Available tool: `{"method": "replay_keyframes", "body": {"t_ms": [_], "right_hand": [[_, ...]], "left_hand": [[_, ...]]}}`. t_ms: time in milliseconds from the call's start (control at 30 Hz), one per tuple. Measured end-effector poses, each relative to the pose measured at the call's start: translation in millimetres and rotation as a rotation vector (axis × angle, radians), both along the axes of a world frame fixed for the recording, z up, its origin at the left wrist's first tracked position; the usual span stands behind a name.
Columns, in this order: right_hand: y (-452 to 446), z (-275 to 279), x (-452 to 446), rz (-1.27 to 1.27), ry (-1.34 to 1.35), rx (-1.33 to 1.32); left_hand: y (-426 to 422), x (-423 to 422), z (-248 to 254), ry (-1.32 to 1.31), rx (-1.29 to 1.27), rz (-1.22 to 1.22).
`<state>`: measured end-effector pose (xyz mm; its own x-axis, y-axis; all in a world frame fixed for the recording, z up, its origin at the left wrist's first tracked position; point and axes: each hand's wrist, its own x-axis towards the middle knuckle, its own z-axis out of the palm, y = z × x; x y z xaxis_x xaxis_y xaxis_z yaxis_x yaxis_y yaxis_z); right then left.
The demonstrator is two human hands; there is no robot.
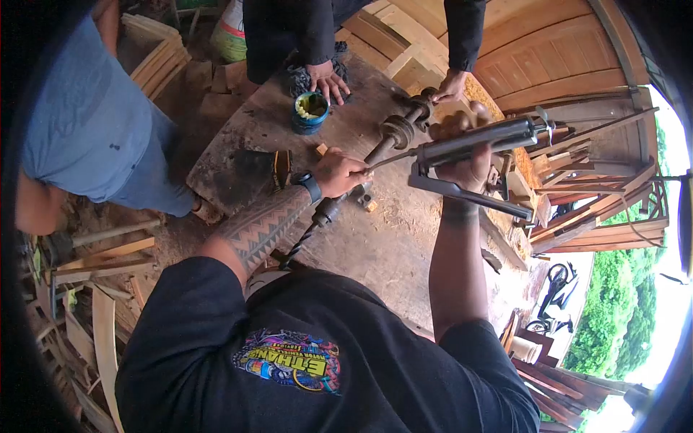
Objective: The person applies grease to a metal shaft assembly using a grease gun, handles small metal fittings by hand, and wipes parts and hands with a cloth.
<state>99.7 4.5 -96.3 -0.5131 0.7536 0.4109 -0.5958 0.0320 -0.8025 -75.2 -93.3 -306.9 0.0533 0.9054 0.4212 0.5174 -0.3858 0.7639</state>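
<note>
Black cylindrical grease gun (480,141) over the brown desk (238,124): left grip (341,173) pinched on its thin metal tube (395,159), right grip (468,172) clasping its body; best steadied squarely to the dark steel shaft (380,151).

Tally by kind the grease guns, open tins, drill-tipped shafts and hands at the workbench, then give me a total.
Grease gun: 1
Open tin: 1
Drill-tipped shaft: 1
Camera wearer's left hand and right hand: 2
Co-worker's hands: 2
Total: 7
</note>
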Motion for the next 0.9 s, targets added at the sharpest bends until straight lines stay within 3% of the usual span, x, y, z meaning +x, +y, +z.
{"method": "replay_keyframes", "body": {"t_ms": [67, 200, 333, 533, 900], "right_hand": [[18, -5, -3, 0.458, 0.123, 0.005], [32, -14, -1, 0.342, 0.118, -0.147], [36, -15, 5, 0.391, 0.090, -0.100], [33, -17, 11, 0.370, 0.099, -0.087], [46, -14, 11, 0.463, 0.038, -0.016]], "left_hand": [[-2, -2, 8, 0.010, -0.029, -0.016], [2, -11, 19, 0.091, -0.064, -0.090], [7, -15, 29, -0.084, 0.067, -0.168], [15, -17, 28, -0.020, 0.035, -0.180], [8, 0, 31, 0.051, 0.099, -0.052]]}}
